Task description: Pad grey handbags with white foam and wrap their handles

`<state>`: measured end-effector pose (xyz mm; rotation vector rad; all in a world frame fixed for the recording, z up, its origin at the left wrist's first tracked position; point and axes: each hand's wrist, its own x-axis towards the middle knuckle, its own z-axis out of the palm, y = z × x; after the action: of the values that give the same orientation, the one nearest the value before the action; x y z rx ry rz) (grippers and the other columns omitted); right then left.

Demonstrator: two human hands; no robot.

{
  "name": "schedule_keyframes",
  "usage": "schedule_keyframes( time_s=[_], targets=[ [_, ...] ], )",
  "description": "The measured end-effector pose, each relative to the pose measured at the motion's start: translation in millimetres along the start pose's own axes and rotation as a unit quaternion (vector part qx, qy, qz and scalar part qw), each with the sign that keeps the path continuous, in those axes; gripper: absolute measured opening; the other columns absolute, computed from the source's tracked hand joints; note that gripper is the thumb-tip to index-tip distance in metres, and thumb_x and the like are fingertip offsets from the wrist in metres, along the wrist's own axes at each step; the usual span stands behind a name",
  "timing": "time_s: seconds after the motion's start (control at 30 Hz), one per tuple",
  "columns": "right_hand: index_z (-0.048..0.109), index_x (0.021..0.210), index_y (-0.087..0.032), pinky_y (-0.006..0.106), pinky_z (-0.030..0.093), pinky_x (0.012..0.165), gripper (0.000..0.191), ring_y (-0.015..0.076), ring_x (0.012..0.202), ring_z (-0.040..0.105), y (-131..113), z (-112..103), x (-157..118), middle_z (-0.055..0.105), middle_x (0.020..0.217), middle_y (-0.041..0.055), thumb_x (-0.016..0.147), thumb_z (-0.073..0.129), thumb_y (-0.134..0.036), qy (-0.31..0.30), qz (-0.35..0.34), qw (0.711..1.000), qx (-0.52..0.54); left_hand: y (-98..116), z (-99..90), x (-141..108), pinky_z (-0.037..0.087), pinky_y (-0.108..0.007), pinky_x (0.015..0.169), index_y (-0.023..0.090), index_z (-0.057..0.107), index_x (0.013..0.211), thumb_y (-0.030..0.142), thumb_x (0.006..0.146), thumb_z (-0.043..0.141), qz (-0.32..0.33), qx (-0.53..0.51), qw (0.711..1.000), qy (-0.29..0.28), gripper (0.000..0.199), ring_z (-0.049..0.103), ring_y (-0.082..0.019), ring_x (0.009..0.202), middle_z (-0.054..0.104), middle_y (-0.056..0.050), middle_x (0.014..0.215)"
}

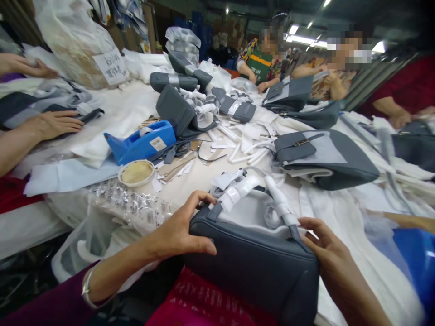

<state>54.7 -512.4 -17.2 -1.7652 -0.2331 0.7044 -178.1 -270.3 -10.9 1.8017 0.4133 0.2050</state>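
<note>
A dark grey handbag (251, 262) sits at the table edge in front of me, tilted, its long side facing me. My left hand (185, 231) grips its upper left corner, thumb on the near face and fingers over the rim. Against the right end is my right hand (331, 253), its fingers curled at the top corner by the strap base. The bag's two handles are wrapped in white padding (238, 192), and pale lining or stuffing (248, 208) shows in the mouth. Its lower right part runs out of frame.
Beyond the bag are a blue tape dispenser (146, 142), a round shallow tub (136, 173), white tubes (254, 151) and paper scraps. More grey bags (326, 156) lie right and behind. At left, a co-worker's hand (50, 124) rests on dark material. Other people work across the table.
</note>
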Motion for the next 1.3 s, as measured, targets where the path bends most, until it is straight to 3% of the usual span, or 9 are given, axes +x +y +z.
schedule_keyframes(
  time_s=[0.2, 0.33, 0.43, 0.67, 0.87, 1.03, 1.1, 1.2, 1.3],
  targets=[
    [0.058, 0.082, -0.02, 0.024, 0.038, 0.055, 0.03, 0.0136, 0.06, 0.053, -1.1, -1.9, -9.8, 0.062, 0.072, 0.0003, 0.072, 0.074, -0.043, -0.058, -0.026, 0.998, 0.012, -6.4, 4.3, 4.3, 0.044, -0.021, 0.068, 0.025, 0.047, 0.115, 0.045, 0.054, 0.082, 0.003, 0.02, 1.0, 0.007, 0.073, 0.055, -0.02, 0.088, 0.058, -0.001, 0.101],
    [0.057, 0.098, -0.022, 0.028, 0.043, 0.067, 0.038, 0.0197, 0.076, 0.058, 0.0, -0.6, -21.3, 0.064, 0.084, 0.0033, 0.083, 0.054, -0.057, -0.08, -0.065, 0.994, 0.034, -9.4, 12.7, 4.0, 0.044, -0.022, 0.069, 0.022, 0.054, 0.105, 0.047, 0.056, 0.079, 0.01, -0.009, 0.999, 0.051, 0.061, 0.056, -0.021, 0.087, 0.059, -0.002, 0.098],
    [0.051, 0.112, -0.024, 0.03, 0.044, 0.073, 0.053, 0.0243, 0.088, 0.058, 4.7, -0.1, -32.1, 0.063, 0.097, 0.0048, 0.075, 0.06, -0.061, -0.088, -0.104, 0.99, -0.036, -12.3, 18.3, 3.8, 0.045, -0.025, 0.074, 0.02, 0.055, 0.096, 0.047, 0.058, 0.077, 0.023, -0.03, 0.997, 0.073, 0.052, 0.056, -0.021, 0.088, 0.06, -0.003, 0.097],
    [0.05, 0.094, -0.023, 0.023, 0.041, 0.064, 0.034, 0.0169, 0.075, 0.054, 29.1, 0.6, -44.4, 0.056, 0.081, -0.0011, 0.075, 0.066, -0.047, -0.031, -0.123, 0.985, -0.113, -19.2, 25.5, 8.2, 0.044, -0.028, 0.082, 0.019, 0.051, 0.086, 0.037, 0.066, 0.075, 0.048, -0.065, 0.993, 0.091, 0.036, 0.058, -0.02, 0.093, 0.062, -0.004, 0.097],
    [0.03, 0.12, -0.035, 0.027, 0.044, 0.059, 0.062, 0.0197, 0.068, 0.06, 29.1, 15.9, -45.4, 0.065, 0.095, 0.0009, 0.072, 0.068, -0.042, -0.034, -0.074, 0.995, 0.058, -22.2, 30.6, 8.6, 0.044, -0.026, 0.073, 0.017, 0.051, 0.078, 0.036, 0.067, 0.075, 0.049, -0.091, 0.986, 0.13, 0.032, 0.058, -0.017, 0.081, 0.061, -0.001, 0.083],
    [0.033, 0.12, -0.033, 0.031, 0.046, 0.067, 0.053, 0.0215, 0.075, 0.061, 30.9, 15.8, -42.7, 0.063, 0.094, 0.0015, 0.078, 0.061, -0.046, -0.005, -0.101, 0.994, -0.036, -27.5, 31.2, 9.2, 0.042, -0.024, 0.067, 0.017, 0.05, 0.076, 0.04, 0.068, 0.075, 0.051, -0.078, 0.985, 0.142, 0.035, 0.054, -0.014, 0.073, 0.057, 0.002, 0.076],
    [0.04, 0.12, -0.028, 0.038, 0.044, 0.079, 0.044, 0.0251, 0.089, 0.059, 28.4, 9.8, -42.0, 0.062, 0.1, 0.0051, 0.083, 0.054, -0.049, 0.036, -0.164, 0.968, -0.186, -28.1, 31.2, 9.7, 0.041, -0.023, 0.066, 0.017, 0.05, 0.076, 0.041, 0.068, 0.076, 0.05, -0.079, 0.985, 0.143, 0.036, 0.053, -0.013, 0.071, 0.057, 0.002, 0.076],
    [0.054, 0.117, -0.021, 0.051, 0.036, 0.093, 0.048, 0.0345, 0.108, 0.05, 9.3, 10.0, -40.4, 0.057, 0.112, 0.0133, 0.084, 0.05, -0.055, 0.108, -0.319, 0.839, -0.427, -25.4, 32.1, 10.0, 0.04, -0.021, 0.062, 0.017, 0.05, 0.077, 0.041, 0.067, 0.077, 0.053, -0.107, 0.984, 0.132, 0.037, 0.05, -0.011, 0.068, 0.055, 0.003, 0.075],
    [0.052, 0.127, -0.02, 0.051, 0.038, 0.095, 0.056, 0.0368, 0.118, 0.046, -17.1, 32.7, -36.7, 0.052, 0.126, 0.0159, 0.083, 0.053, -0.055, 0.04, -0.445, 0.74, -0.502, -20.9, 32.2, 9.6, 0.038, -0.02, 0.06, 0.017, 0.051, 0.078, 0.039, 0.065, 0.078, 0.064, -0.134, 0.983, 0.109, 0.038, 0.047, -0.01, 0.064, 0.052, 0.005, 0.07]
  ],
)
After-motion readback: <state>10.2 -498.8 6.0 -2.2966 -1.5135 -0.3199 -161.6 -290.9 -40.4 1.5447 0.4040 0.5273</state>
